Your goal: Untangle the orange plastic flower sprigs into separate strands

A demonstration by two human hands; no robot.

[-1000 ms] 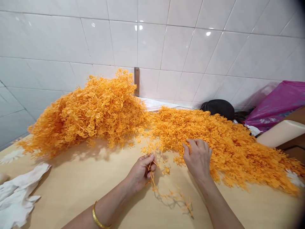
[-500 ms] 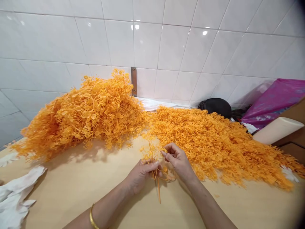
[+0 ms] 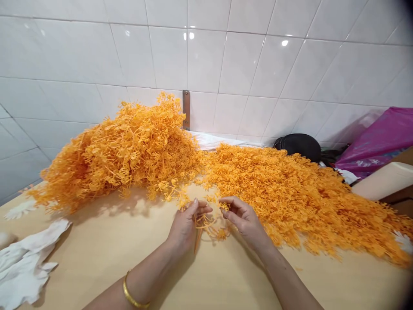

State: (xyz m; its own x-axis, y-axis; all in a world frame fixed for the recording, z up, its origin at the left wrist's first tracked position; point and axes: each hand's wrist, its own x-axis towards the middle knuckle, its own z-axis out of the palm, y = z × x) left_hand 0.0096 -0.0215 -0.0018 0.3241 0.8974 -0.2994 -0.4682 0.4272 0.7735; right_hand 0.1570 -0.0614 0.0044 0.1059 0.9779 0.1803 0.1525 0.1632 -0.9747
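Hands: I see left hand (image 3: 184, 227) gripping one thin orange plastic sprig (image 3: 202, 224), right hand (image 3: 244, 220) pinching its top; beyond, one tall sprig heap (image 3: 129, 146), one flat sprig heap (image 3: 290, 185).

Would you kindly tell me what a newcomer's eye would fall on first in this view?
The two heaps of orange plastic sprigs: a tall heap at the back left of the wooden table, and a flatter spread running to the right. In front of them, the left hand grips a small bunch of sprigs, with the right hand close beside it.
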